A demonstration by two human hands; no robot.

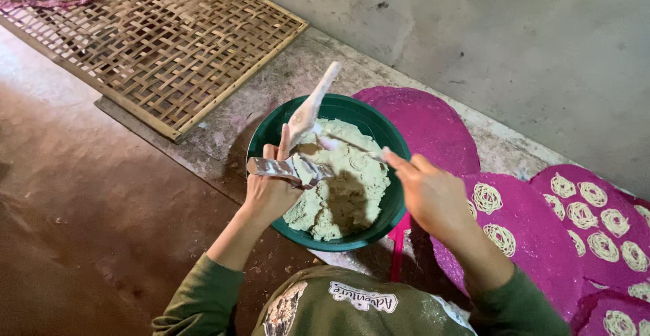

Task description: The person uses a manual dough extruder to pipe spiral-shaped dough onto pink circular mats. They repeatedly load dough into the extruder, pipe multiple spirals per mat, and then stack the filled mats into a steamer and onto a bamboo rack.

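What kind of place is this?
Probably a home snack-making spot on the floor: a green bowl of pale dough, round pink mats with coiled dough spirals, and a woven bamboo drying tray.

One package shows: a crumpled silvery foil pouch (290, 169), just left of the frame's centre, gripped in the left hand (271, 190) over the rim of the green bowl (267, 136). At the bottom centre, a white curved label patch (362, 297) sits on the olive-green shirt (352, 312). No signs or screens are visible.
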